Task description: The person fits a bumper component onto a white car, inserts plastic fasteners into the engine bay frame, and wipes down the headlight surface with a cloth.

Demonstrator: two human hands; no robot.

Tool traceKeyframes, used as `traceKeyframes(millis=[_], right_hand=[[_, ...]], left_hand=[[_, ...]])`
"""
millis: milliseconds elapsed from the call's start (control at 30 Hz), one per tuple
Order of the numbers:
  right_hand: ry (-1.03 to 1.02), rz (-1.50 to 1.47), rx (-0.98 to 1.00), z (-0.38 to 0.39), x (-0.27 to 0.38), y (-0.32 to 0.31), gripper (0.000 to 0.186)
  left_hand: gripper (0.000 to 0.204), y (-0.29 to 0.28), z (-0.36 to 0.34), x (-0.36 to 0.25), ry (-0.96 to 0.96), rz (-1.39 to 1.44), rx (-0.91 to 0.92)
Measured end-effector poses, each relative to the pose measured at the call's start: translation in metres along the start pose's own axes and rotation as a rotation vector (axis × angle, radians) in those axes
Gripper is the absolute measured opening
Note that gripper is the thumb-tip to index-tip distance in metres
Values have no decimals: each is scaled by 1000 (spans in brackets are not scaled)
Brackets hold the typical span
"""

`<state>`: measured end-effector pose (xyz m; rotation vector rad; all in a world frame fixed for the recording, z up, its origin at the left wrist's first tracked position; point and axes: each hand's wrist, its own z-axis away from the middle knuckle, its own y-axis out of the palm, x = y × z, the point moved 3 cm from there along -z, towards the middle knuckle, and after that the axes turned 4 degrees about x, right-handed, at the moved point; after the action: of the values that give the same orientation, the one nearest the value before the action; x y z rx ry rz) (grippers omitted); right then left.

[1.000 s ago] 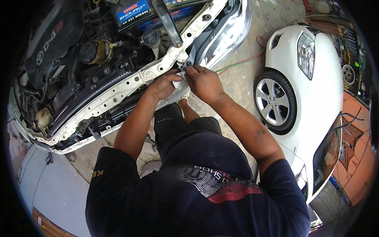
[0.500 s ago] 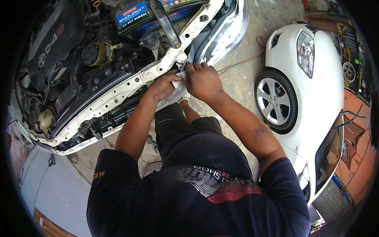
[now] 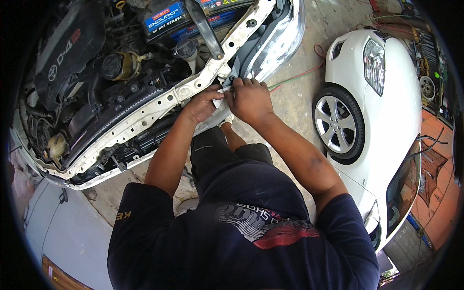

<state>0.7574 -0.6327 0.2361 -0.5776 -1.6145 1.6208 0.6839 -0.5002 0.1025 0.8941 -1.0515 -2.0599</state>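
Note:
My left hand (image 3: 203,106) is closed below the white front crossmember (image 3: 159,102) of the open car. Its thumb and fingers pinch a small pale flat piece (image 3: 221,99) whose kind I cannot make out. Close on the other side of that piece is my right hand (image 3: 252,100), its fingers curled at the lower corner of the clear headlight (image 3: 278,46). Whatever lies under the right fingers is hidden by the hand. The bumper is off this side of the front, so dark parts show below the crossmember.
Behind the crossmember sit a battery (image 3: 166,19), a black strut (image 3: 205,31), a capped reservoir (image 3: 186,49) and a black engine cover (image 3: 67,46). A white car (image 3: 382,121) stands at the right. Red and green hoses (image 3: 299,73) run along the concrete floor.
My right hand has shifted slightly right and down, its fingers a little farther from the crossmember. The left hand stays almost in place on the pale piece.

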Motion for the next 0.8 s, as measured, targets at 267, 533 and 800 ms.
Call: traceKeyframes(millis=[267, 533, 800], right_hand=[[40, 29, 98, -2, -2, 6, 30], [64, 1, 236, 0, -2, 5, 33], [72, 5, 220, 2, 2, 5, 28]], left_hand=[[37, 4, 0, 0, -13, -22, 1], [46, 1, 0, 1, -16, -44, 4], [53, 6, 3, -3, -37, -75, -31]])
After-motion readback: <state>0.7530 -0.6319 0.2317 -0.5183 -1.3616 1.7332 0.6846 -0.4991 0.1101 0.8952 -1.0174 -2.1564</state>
